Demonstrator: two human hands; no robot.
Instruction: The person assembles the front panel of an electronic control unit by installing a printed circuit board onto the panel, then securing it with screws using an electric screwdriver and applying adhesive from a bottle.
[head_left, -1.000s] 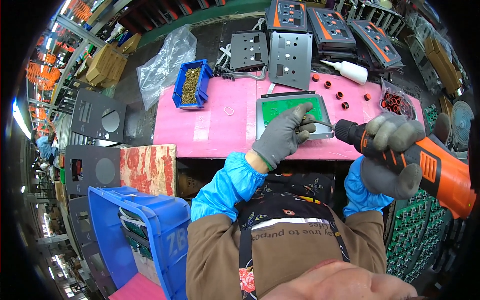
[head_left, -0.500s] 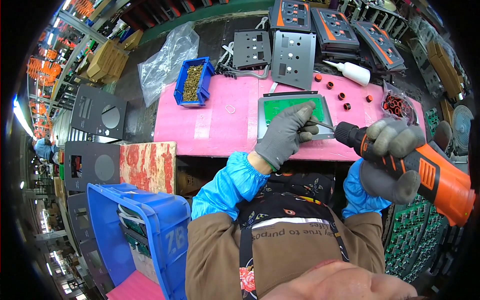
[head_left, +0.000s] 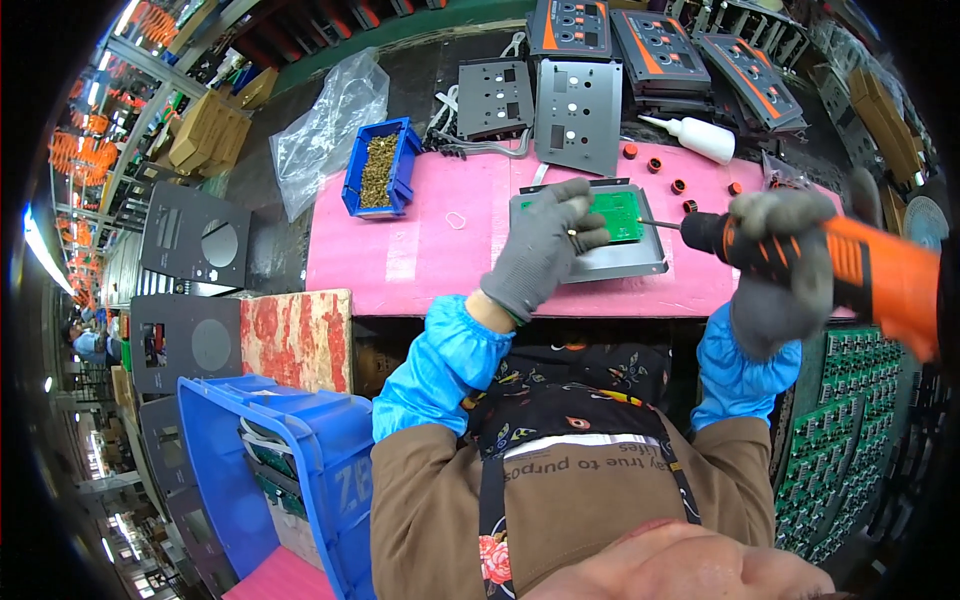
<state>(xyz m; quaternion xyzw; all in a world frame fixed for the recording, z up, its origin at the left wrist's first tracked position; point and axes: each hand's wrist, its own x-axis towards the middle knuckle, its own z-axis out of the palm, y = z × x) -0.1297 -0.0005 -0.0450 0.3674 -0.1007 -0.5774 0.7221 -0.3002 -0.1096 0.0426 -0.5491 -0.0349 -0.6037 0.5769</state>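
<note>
My right hand (head_left: 783,265), in a grey glove and slightly blurred, is closed round an orange-and-black power screwdriver (head_left: 850,262). Its thin bit reaches left to the right edge of a green circuit board (head_left: 622,214). That board lies in a shallow grey metal panel (head_left: 612,264) on the pink mat. Over the board's left part is my gloved left hand (head_left: 545,245), fingers curled together. A small brass-coloured piece (head_left: 571,232) shows at its fingertips, too small to name surely. The hand covers part of the board and panel.
A blue bin of small brass-coloured screws (head_left: 378,172) stands at the mat's far left. Several red-and-black knobs (head_left: 679,187) and a white squeeze bottle (head_left: 704,140) lie right of the panel. Grey-and-orange panels (head_left: 665,50) are stacked behind. A blue crate (head_left: 330,470) sits lower left.
My left hand has drawn back left from the screwdriver's bit, where its fingertips were. The screwdriver has swung up to a more level pose, its tip now at the board's right edge.
</note>
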